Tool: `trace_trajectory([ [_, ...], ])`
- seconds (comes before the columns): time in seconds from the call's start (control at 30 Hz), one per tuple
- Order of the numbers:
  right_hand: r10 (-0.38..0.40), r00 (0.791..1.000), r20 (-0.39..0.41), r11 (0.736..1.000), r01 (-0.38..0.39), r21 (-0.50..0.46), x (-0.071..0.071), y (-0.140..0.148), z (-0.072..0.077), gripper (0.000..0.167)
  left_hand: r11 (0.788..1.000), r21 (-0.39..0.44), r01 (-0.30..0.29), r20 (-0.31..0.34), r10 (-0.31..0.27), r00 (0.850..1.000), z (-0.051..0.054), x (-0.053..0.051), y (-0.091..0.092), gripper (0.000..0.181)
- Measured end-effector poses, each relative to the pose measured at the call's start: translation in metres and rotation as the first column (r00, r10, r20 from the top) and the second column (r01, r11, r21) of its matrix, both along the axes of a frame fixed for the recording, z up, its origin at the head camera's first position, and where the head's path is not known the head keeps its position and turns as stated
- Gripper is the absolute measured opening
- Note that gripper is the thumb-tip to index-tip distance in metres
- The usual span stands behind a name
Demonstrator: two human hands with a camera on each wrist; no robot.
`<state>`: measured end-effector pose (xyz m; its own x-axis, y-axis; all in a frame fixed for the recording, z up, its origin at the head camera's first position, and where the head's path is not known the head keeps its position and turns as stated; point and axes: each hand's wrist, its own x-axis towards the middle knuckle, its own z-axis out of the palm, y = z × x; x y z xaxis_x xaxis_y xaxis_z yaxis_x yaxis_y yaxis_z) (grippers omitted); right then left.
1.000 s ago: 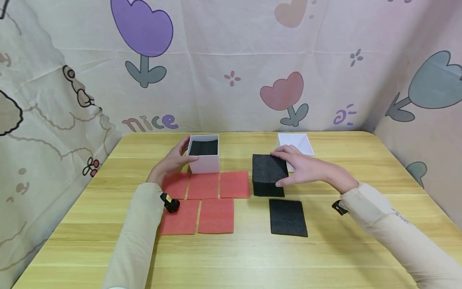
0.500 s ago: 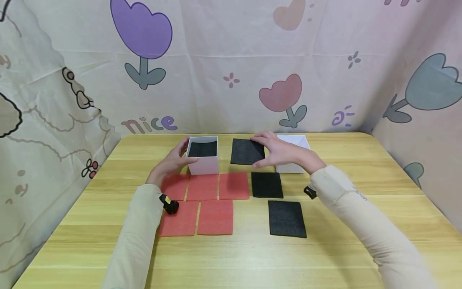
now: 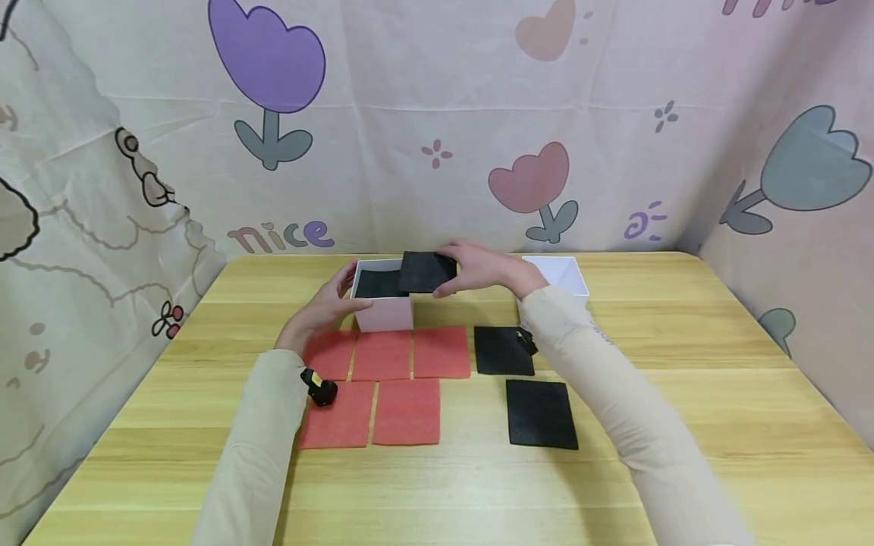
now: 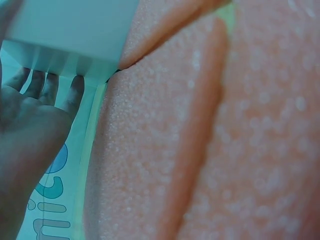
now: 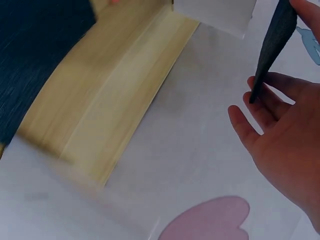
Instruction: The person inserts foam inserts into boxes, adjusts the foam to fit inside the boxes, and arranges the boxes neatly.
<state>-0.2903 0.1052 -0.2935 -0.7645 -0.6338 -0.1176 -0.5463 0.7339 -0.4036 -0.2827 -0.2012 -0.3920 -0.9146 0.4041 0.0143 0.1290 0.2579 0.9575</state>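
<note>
My left hand (image 3: 328, 305) grips the left side of a white box (image 3: 385, 315), thumb in front and fingers behind, as the left wrist view shows at the box wall (image 4: 70, 25). Dark felt squares (image 3: 374, 284) lie inside this box. With thumb and fingers, my right hand (image 3: 483, 268) pinches the right edge of a black felt square (image 3: 425, 271). That square is held above the box's right rim, partly over the opening. In the right wrist view the held felt (image 5: 275, 42) appears edge-on between thumb and fingers.
Several red felt squares (image 3: 381, 355) lie in two rows before the box. Two black felt squares, one nearer (image 3: 542, 414) and one farther (image 3: 498, 353), lie to their right. A second white box (image 3: 560, 273) stands behind my right forearm. A patterned cloth (image 3: 382, 152) hangs behind the table.
My right hand has lifted a black felt square off another one and carried it left to the white box. The left hand has stayed at the box.
</note>
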Motion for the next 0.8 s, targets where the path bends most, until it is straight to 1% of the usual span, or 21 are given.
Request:
trace_trajectory([
  [0.13,0.017,1.000,0.019,1.000,-0.017,0.005,-0.007,-0.019,0.000,0.083,1.000,-0.001,-0.002,0.003,0.002,1.000,0.000,0.000,-0.001,0.091],
  [0.37,0.012,1.000,0.015,0.999,-0.013,0.046,-0.012,-0.048,0.002,0.078,1.000,-0.003,0.001,0.005,-0.001,1.000,0.000,-0.001,-0.001,0.090],
  [0.57,0.026,0.999,0.038,0.999,-0.027,0.025,-0.015,-0.063,0.000,0.077,1.000,0.010,0.013,0.006,-0.013,1.000,0.001,0.000,-0.001,0.089],
  [0.8,0.072,0.997,0.012,0.997,-0.071,-0.020,-0.018,-0.071,-0.010,0.057,1.000,0.021,0.024,0.015,-0.024,1.000,0.000,-0.001,-0.001,0.087],
])
